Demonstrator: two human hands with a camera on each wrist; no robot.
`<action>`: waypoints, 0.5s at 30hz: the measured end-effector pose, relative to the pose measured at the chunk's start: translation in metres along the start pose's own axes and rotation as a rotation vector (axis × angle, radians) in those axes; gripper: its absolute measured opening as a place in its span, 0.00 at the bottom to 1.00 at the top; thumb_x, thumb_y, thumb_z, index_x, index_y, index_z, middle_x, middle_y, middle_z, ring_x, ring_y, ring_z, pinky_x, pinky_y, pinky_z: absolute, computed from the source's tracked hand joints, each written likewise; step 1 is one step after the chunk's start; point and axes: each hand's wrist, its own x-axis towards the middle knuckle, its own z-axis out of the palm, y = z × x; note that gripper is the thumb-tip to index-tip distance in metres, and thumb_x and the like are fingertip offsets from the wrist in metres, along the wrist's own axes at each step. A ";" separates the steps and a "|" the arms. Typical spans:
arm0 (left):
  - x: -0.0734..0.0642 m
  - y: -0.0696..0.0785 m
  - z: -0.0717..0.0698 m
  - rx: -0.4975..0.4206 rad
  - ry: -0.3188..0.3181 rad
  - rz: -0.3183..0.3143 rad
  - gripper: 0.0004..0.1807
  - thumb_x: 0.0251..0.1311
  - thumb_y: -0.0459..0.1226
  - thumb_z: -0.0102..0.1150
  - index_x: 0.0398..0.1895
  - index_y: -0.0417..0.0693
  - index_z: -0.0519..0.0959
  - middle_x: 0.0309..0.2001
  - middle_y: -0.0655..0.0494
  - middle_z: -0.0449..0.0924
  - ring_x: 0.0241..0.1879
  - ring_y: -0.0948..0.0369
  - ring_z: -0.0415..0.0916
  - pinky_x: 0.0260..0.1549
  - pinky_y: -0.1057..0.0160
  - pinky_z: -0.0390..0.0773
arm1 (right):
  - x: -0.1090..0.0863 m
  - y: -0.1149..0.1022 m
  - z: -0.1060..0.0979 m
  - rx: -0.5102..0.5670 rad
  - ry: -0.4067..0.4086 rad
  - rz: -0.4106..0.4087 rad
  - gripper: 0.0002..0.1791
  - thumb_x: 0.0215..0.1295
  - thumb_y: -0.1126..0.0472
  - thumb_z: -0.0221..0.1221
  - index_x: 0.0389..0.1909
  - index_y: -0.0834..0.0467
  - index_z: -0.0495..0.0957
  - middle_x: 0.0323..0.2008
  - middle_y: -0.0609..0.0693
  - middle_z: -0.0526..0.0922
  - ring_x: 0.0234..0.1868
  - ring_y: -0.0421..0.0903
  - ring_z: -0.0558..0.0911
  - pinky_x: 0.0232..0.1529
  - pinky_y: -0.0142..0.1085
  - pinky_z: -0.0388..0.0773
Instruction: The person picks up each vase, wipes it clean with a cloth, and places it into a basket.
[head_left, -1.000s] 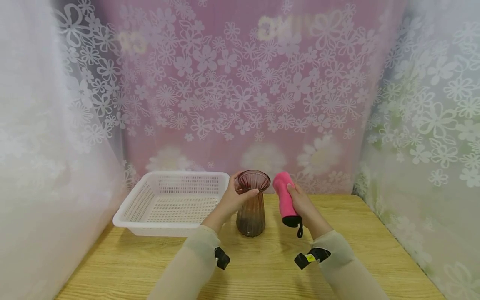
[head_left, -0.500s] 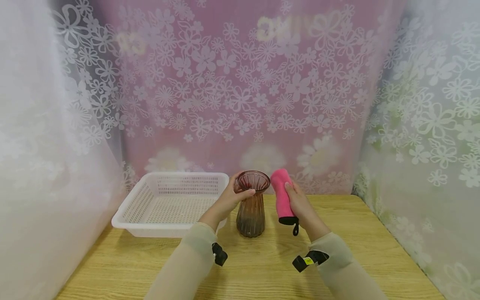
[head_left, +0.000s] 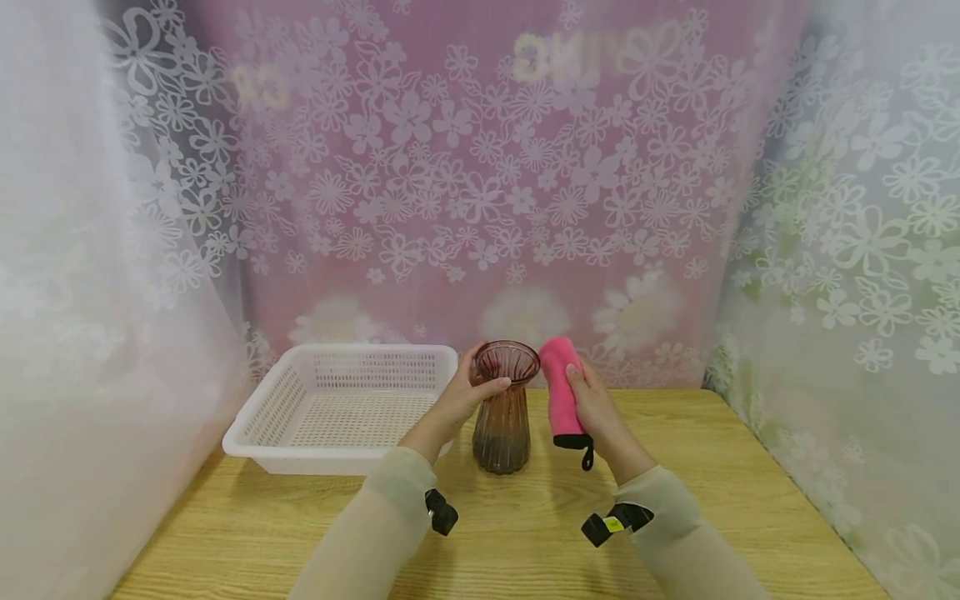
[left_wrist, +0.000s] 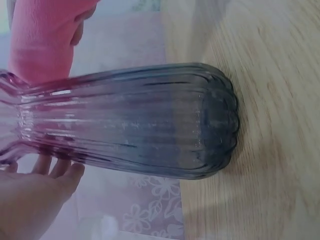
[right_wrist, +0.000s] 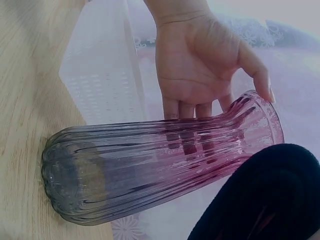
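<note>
A ribbed glass vase (head_left: 501, 429), purple at its flared rim and greyish at its base, stands upright on the wooden table. My left hand (head_left: 453, 410) holds its neck, thumb at the front and fingers behind; the right wrist view shows those fingers through the glass (right_wrist: 145, 165). In my right hand (head_left: 600, 408) is a pink, soft-looking cylinder (head_left: 561, 392) with a black end and a black loop. It is held tilted above the table, just right of the vase's rim. In the left wrist view, the pink cylinder (left_wrist: 45, 40) appears behind the vase's neck.
A white perforated plastic basket (head_left: 330, 454) sits left of the vase, close to my left forearm. Flower-patterned curtains (head_left: 480, 167) hang behind the table (head_left: 517, 542) and along both sides.
My right hand has brought the pink cylinder slightly left, nearer the vase, and a little more upright. The left hand keeps its hold on the vase, which stays in place.
</note>
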 end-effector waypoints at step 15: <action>-0.009 -0.006 0.011 0.060 0.100 0.034 0.51 0.62 0.50 0.67 0.81 0.66 0.44 0.71 0.39 0.62 0.68 0.46 0.64 0.62 0.43 0.68 | 0.000 0.000 0.013 0.001 0.059 -0.110 0.27 0.82 0.46 0.38 0.74 0.52 0.59 0.39 0.58 0.75 0.32 0.45 0.76 0.35 0.40 0.75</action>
